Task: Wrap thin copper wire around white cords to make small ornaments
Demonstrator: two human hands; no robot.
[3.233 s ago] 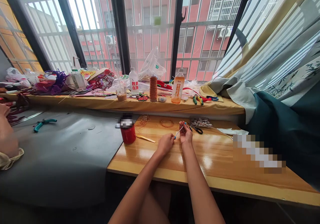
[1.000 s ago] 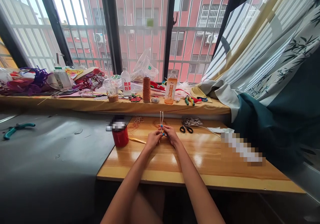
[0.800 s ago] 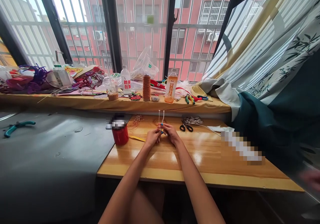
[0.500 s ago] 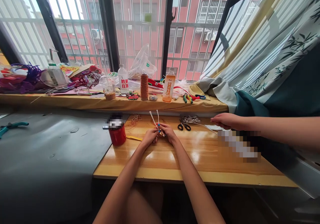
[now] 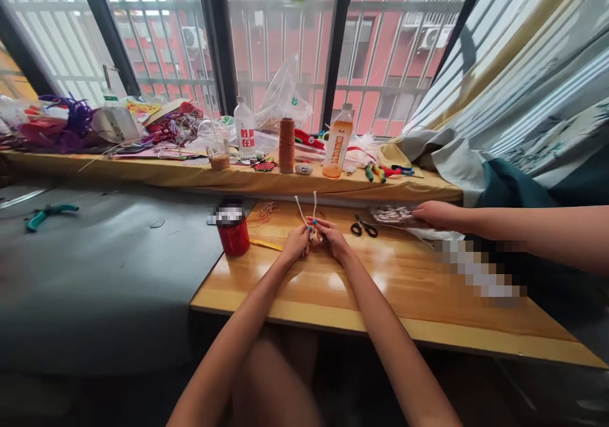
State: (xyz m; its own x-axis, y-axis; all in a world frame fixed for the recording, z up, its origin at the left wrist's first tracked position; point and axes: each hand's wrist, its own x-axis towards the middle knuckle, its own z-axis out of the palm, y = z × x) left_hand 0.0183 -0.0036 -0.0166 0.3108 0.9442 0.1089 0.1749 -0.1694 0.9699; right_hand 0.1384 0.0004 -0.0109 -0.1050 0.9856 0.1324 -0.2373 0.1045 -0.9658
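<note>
Both my hands meet above the wooden table, fingers pinched close together. From between them a white cord sends two stiff ends upward. My left hand is closed on the cord, and my right hand grips it from the other side. Small blue spots show at the fingertips; whether they are nails or beads I cannot tell. The lower part of the cord is mostly hidden by the fingers. Black-handled scissors lie to the right of my hands, and a red canister stands to the left.
Another person's hand touches a clear packet of small shiny pieces at the right. Thin copper-coloured strands lie behind the canister. On the sill stand a thread cone and an orange drink bottle. Teal pliers rest on the grey surface.
The view has shifted, so everything sits further right and higher. The other person's hand has come onto the clear packet. My hands keep their hold on the cord.
</note>
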